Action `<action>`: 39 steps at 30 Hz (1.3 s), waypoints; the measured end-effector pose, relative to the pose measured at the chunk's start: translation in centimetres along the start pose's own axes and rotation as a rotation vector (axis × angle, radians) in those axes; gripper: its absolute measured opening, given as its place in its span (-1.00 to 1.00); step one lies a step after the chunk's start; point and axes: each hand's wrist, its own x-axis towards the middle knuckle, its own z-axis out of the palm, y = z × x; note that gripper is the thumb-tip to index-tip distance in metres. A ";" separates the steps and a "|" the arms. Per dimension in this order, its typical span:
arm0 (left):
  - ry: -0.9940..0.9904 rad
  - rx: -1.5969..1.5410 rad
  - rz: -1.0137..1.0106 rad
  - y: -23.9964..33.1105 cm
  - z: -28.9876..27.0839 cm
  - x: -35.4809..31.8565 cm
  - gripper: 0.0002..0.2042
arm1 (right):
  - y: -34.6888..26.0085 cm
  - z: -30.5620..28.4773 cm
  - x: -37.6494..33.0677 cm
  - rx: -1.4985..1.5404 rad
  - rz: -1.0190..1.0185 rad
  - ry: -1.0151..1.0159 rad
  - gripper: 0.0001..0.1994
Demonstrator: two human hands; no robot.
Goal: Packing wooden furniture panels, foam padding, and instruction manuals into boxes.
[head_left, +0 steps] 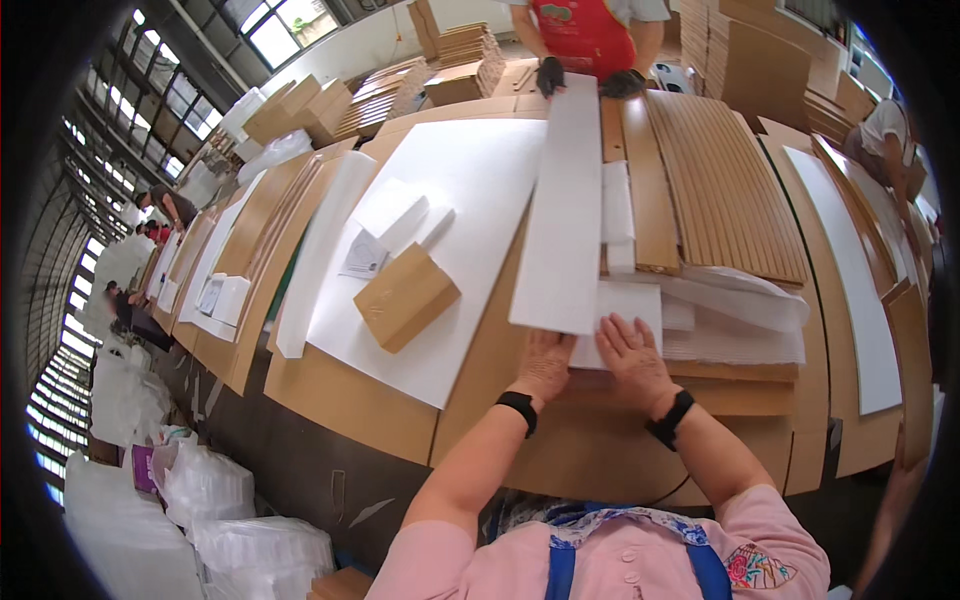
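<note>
Left hand (543, 362), right hand (632, 358): fingers flat, open on long white panel (566, 200) | brown box (405, 296) left

My long foam board (562, 215) is plain white, and so is the small foam block (630, 305) beside it. The slatted panel (725, 185) is light brown wood with a pattern of thin parallel grooves. The little carton (405, 296) is kraft brown, lying on a white sheet (465, 170). My wristbands (518, 410) are black, my sleeves (430, 565) pink, my apron straps (560, 580) blue. The apron (585, 30) of the person opposite is red.
</note>
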 end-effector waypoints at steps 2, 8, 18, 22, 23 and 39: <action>-0.009 -0.071 0.144 -1.1 -2.1 0.0 -0.41 | 1.7 0.6 0.5 0.043 -0.023 -0.048 -0.40; 0.171 -0.363 -0.144 -19.1 -16.0 -2.7 -0.77 | -6.4 -8.0 7.4 0.290 0.198 -0.058 -0.52; 0.307 -0.010 -0.436 -51.7 -13.9 1.1 -0.39 | -18.1 14.2 23.5 1.186 1.119 -0.048 -0.50; 0.166 -0.113 -0.624 -58.8 -14.3 2.9 -0.14 | -16.0 18.7 25.2 0.312 0.855 0.257 -0.40; 0.161 -0.121 -0.618 -58.0 -14.4 4.3 -0.14 | -15.6 18.5 26.4 0.302 0.862 0.255 -0.40; 0.084 -0.142 -0.412 -46.3 -12.6 9.4 -0.04 | -8.1 18.2 38.1 0.116 0.765 -0.260 -0.46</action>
